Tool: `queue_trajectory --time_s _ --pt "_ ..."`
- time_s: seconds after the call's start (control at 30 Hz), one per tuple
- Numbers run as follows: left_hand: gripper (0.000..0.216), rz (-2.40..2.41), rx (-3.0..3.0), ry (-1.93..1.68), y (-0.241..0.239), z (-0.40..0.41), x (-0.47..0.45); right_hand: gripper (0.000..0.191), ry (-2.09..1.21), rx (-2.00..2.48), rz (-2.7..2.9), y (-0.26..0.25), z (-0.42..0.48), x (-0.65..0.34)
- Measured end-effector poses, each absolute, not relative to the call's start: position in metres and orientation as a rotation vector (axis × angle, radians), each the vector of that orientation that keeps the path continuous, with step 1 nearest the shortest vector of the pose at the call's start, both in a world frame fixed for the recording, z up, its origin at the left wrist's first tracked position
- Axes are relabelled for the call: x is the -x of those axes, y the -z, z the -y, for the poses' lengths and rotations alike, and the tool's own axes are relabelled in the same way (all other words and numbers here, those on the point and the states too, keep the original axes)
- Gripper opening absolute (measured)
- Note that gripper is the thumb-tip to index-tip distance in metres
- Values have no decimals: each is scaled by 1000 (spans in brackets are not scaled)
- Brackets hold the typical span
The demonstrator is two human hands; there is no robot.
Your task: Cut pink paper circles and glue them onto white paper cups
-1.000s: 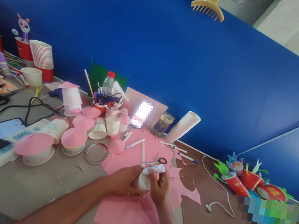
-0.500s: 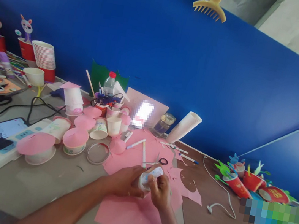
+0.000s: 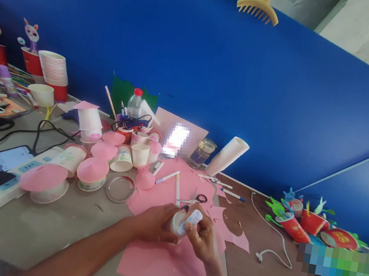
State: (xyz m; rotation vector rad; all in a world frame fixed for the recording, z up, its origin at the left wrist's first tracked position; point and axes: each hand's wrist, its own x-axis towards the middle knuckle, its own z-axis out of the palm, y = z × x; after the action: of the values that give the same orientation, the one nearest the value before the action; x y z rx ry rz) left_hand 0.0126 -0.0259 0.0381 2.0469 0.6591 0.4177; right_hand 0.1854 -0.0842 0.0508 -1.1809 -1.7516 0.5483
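Observation:
My left hand (image 3: 158, 223) is wrapped round a small paper cup (image 3: 176, 222), whose open rim faces up toward me. In my right hand (image 3: 203, 235) is a white glue stick (image 3: 195, 217), pinched between thumb and fingers and tilted across the cup's rim. Its lower tip is at the rim, but the exact contact is hard to make out. Both hands are over pink paper (image 3: 154, 266) spread on the table. Just beyond them lie scissors (image 3: 200, 199) with dark handles and a white marker (image 3: 177, 189).
Left of my hands are a tape roll (image 3: 120, 189) and paper cups with pink paper cones (image 3: 93, 169). A lit phone (image 3: 176, 140) leans at the back, near a glass jar (image 3: 202, 153) and stacked cups (image 3: 227, 157). A white cable (image 3: 281, 238) lies to the right.
My right hand has shifted slightly right, and the glue stick in it now stands at a steeper tilt. My left hand and the cup have hardly moved.

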Motion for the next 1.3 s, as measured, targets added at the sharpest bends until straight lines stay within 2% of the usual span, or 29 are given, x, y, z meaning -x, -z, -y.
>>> queue_trajectory --time_s 0.17,0.33,0.57,0.73,1.1,1.3 --pt "49 -659 -2028 -420 -35 25 -13 17 -517 1214 1708 -42 82 -180" --pt "47 -674 -2037 -414 -32 25 -13 12 -331 1305 1681 -38 76 -178" --pt "46 -668 -2063 -407 -33 25 -14 21 108 1502 1668 -39 72 -183" --pt "51 -682 -2050 -399 -32 25 -14 27 251 1591 1658 -44 73 -186" --pt "51 -661 -2041 -413 -31 25 -12 28 27 1631 1689 -59 82 -194" --pt "46 -672 -2047 -406 -35 26 -12 26 -261 1558 1710 -58 88 -199"
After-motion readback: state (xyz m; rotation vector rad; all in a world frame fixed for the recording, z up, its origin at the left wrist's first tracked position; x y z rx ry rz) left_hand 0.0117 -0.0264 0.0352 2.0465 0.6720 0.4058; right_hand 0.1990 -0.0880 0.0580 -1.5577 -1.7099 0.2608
